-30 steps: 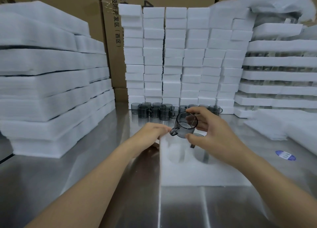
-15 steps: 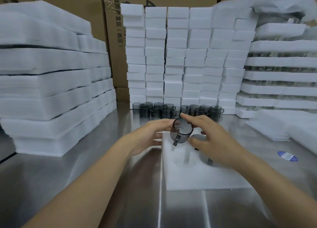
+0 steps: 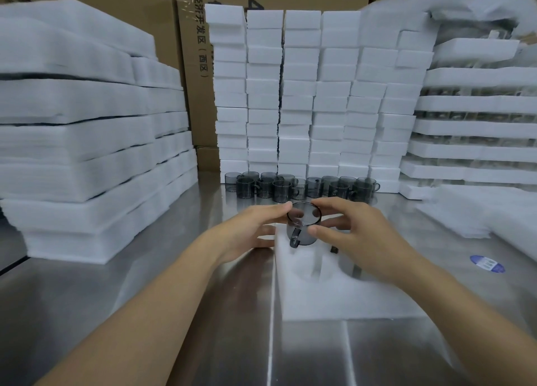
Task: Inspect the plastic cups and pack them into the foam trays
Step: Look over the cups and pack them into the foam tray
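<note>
A smoky grey plastic cup (image 3: pixel 304 231) with a small handle facing me stands upright at the far left corner of a white foam tray (image 3: pixel 343 287) on the steel table. My right hand (image 3: pixel 357 234) holds the cup with thumb at its side and fingers over the rim. My left hand (image 3: pixel 252 228) touches the cup's left rim with a fingertip while its other fingers rest at the tray's left edge. A second cup sits in the tray behind my right hand, mostly hidden. Several more grey cups (image 3: pixel 302 186) stand in a row behind.
Tall stacks of white foam blocks (image 3: pixel 313 95) rise behind the cups. Foam sheet piles (image 3: pixel 87 141) fill the left side. Packed trays (image 3: pixel 476 124) are stacked at right, with loose foam below them. Cardboard boxes stand at the back. A blue sticker (image 3: pixel 486 263) lies on the table.
The cup went from tilted in the air, mouth toward me, down to upright at the tray's far left corner. My left hand came up to touch its rim.
</note>
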`<state>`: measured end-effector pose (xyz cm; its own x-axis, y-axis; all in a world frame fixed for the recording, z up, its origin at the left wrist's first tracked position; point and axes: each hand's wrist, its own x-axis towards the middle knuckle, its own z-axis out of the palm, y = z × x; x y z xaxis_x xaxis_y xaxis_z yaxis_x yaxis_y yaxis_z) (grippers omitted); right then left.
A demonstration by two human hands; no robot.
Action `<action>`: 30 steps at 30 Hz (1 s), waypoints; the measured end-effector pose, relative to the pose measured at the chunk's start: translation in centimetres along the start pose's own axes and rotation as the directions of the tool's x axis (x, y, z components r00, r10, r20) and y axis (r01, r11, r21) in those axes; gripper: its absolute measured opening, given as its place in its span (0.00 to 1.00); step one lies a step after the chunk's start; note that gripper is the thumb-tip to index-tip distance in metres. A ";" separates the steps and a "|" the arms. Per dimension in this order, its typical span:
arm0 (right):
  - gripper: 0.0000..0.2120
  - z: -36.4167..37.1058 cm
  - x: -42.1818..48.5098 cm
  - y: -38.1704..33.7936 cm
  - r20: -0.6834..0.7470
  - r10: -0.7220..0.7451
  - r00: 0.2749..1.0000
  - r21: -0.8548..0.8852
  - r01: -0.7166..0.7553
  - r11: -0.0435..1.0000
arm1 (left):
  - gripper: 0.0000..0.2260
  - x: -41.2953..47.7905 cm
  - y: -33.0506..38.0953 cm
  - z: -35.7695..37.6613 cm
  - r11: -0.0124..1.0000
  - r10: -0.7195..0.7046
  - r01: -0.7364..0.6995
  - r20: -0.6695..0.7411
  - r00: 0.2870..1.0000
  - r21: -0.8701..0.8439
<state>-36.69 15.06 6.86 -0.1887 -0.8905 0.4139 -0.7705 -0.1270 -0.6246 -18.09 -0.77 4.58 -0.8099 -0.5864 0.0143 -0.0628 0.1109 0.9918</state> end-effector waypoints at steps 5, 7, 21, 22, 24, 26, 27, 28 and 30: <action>0.26 0.0 -0.1 0.1 0.017 -0.007 1.000 -0.007 0.007 1.000 | 0.25 0.0 0.1 0.0 1.000 -0.014 0.014 0.013 1.000 0.002; 0.25 0.0 -0.2 0.2 0.018 -0.010 1.000 -0.028 0.011 1.000 | 0.26 0.0 0.0 0.0 1.000 -0.017 0.017 0.020 1.000 0.007; 0.21 0.2 -0.3 0.2 0.075 0.001 0.997 -0.237 0.017 0.971 | 0.17 0.3 -0.5 -0.1 1.000 0.005 -0.005 0.004 1.000 0.001; 0.23 0.1 -0.4 0.1 0.074 0.007 0.997 -0.238 0.011 0.971 | 0.15 0.4 -0.6 -0.1 1.000 0.006 -0.006 0.000 1.000 0.007; 0.29 0.1 -0.5 0.0 0.071 0.037 0.997 -0.225 -0.020 0.974 | 0.14 0.5 -0.7 -0.2 1.000 0.005 -0.004 -0.003 1.000 0.016; 0.26 0.2 -0.3 0.1 0.071 0.072 0.995 -0.247 -0.053 0.968 | 0.13 0.4 -0.8 -0.2 1.000 0.002 -0.002 0.014 1.000 0.010; 0.23 0.2 -0.1 0.1 0.067 0.091 0.994 -0.263 -0.070 0.962 | 0.13 0.5 -0.8 -0.3 1.000 0.002 -0.002 0.023 1.000 0.008; 0.20 0.2 0.0 0.1 0.066 0.109 0.992 -0.276 -0.087 0.957 | 0.12 0.5 -0.9 -0.3 1.000 0.002 -0.003 0.025 1.000 0.009; 0.19 0.3 0.1 -0.1 0.079 0.139 0.987 -0.309 -0.108 0.945 | 0.11 0.6 -0.9 -0.4 0.999 -0.001 0.000 0.020 1.000 0.032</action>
<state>-36.50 14.84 6.75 -0.2448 -0.9314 0.2695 -0.8959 0.1110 -0.4302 -18.27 -1.56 3.75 -0.8212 -0.5705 0.0112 -0.0815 0.1366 0.9873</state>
